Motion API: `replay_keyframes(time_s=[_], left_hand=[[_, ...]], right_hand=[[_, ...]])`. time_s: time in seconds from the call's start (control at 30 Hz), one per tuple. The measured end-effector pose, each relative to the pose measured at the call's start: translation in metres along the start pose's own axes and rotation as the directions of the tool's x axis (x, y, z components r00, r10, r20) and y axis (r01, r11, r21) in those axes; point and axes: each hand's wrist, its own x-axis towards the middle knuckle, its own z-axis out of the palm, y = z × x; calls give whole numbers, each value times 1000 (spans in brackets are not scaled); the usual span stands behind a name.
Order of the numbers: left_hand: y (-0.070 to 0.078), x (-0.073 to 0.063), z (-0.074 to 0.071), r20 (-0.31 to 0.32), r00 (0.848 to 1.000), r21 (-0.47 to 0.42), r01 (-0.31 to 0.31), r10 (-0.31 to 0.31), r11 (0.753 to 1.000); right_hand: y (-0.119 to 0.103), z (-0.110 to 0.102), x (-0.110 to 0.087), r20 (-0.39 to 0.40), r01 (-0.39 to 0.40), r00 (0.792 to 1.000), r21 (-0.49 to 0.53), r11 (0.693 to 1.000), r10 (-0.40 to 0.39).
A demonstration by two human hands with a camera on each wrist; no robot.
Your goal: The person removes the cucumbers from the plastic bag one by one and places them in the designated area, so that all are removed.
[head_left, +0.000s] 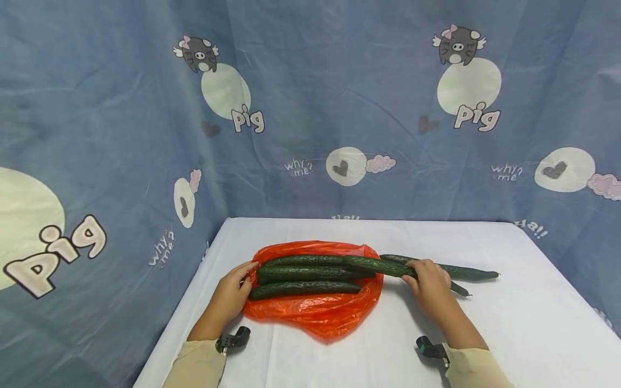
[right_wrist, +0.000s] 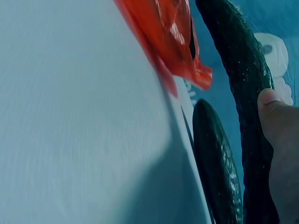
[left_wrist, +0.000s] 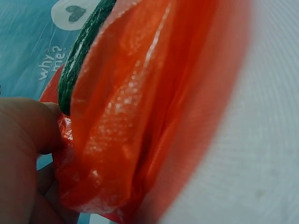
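Observation:
A red plastic bag (head_left: 310, 315) lies spread on the white table with three dark green cucumbers (head_left: 305, 289) side by side on it. At its left edge my left hand (head_left: 234, 288) pinches the plastic, thumb close to a cucumber end (left_wrist: 70, 88) in the left wrist view. With my right hand (head_left: 430, 280) I grip another cucumber (head_left: 378, 265) by its right half; its left end overlaps the back cucumbers and the bag's right side. One more cucumber (head_left: 473, 274) lies on the table behind the right hand, partly hidden by it.
The white-covered table (head_left: 412, 350) extends in front of the bag and to the right. A blue patterned curtain (head_left: 301, 108) hangs behind the table and along its left side. Each wrist wears a small black camera (head_left: 235, 339).

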Motion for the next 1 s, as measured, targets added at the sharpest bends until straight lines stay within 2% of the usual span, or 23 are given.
replay_keyframes(time_s=[0.23,0.47,0.67,0.83,1.0], left_hand=[[-1,1,1,-5,1000,-7,-8,8,1000],[-3,-1,3,12,1000,4,2,-2,1000],[-2,-2,5,11,1000,1,-1,1,1000],[0,-2,2,15,1000,-4,10,-10,1000],[3,-2,-1,3,1000,5,-10,10,1000]], right_hand=[[13,-5,-5,12,8,1000,-7,1000,-8],[28,-7,-14,67,-29,997,1,1000,29],[39,-13,-21,66,-33,997,-11,999,33],[43,-17,-20,60,-38,997,-10,999,39],[48,-19,-17,40,-34,999,-47,998,36]])
